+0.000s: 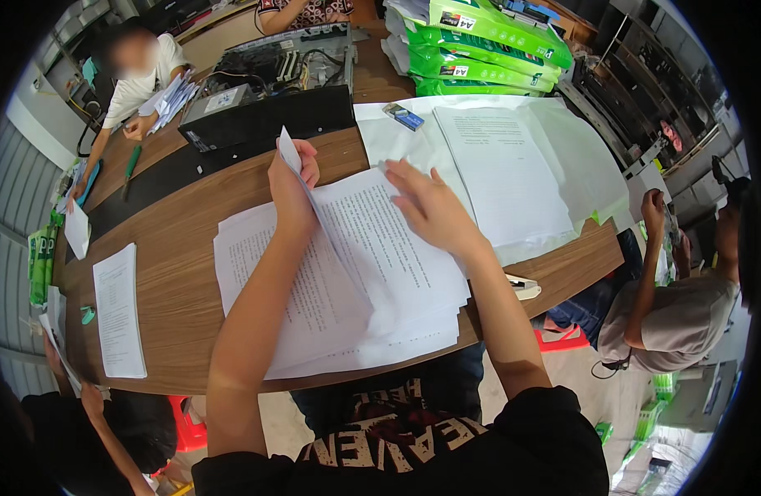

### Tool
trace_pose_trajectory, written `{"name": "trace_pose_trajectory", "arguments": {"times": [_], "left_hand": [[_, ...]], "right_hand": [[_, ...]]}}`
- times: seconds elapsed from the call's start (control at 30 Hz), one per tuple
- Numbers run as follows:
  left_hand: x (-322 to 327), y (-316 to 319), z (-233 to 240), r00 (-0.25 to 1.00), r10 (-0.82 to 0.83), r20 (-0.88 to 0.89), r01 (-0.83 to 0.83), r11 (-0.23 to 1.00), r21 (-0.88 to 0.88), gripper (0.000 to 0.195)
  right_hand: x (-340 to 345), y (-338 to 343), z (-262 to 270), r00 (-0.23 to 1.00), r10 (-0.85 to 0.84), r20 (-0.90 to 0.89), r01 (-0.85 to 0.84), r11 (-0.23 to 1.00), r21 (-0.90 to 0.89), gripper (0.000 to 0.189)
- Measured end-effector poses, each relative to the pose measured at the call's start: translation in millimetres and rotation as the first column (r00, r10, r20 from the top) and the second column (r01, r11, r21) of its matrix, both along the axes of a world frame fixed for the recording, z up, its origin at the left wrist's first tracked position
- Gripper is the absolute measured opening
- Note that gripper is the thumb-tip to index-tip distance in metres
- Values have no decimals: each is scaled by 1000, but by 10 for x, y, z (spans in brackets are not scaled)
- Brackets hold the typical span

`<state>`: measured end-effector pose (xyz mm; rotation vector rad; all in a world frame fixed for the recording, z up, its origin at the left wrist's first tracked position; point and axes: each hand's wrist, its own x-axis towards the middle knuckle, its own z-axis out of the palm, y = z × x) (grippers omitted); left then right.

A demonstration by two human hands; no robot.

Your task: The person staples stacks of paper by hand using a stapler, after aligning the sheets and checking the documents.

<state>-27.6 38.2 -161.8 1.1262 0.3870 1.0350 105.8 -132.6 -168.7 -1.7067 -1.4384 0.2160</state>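
Before me on the wooden table lies a spread stack of printed sheets (380,235), its edges uneven. My left hand (293,192) grips the raised far edge of a sheet (331,242), which stands tilted up along its fold between thumb and fingers. Other printed pages (250,248) lie beneath my left forearm. My right hand (433,208) rests, fingers apart, on the far right part of the stack. Right of it, another stack of paper (504,167) lies on a white wrapping sheet (597,186). A cream stapler (523,286) sits partly hidden behind my right forearm.
An opened desktop computer case (275,80) stands at the back, beside piled green A4 paper packs (480,56). A small blue box (404,116), a green-handled screwdriver (131,167), a teal staple remover (87,315) and a narrow paper stack (120,310) lie around. Several people work nearby.
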Motion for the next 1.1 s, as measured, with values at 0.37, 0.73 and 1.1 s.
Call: {"name": "trace_pose_trajectory", "arguments": {"times": [0.37, 0.73, 1.1], "left_hand": [[60, -129, -127, 823, 388, -416, -92, 813, 575, 51], [-59, 115, -148, 989, -74, -128, 80, 996, 39, 57], [78, -131, -54, 887, 323, -330, -150, 878, 455, 48]], "right_hand": [[-157, -51, 242, 912, 117, -392, -135, 991, -17, 30], [-44, 27, -62, 949, -44, 313, 54, 998, -23, 32], [-189, -103, 320, 587, 443, -678, -291, 897, 333, 39]]}}
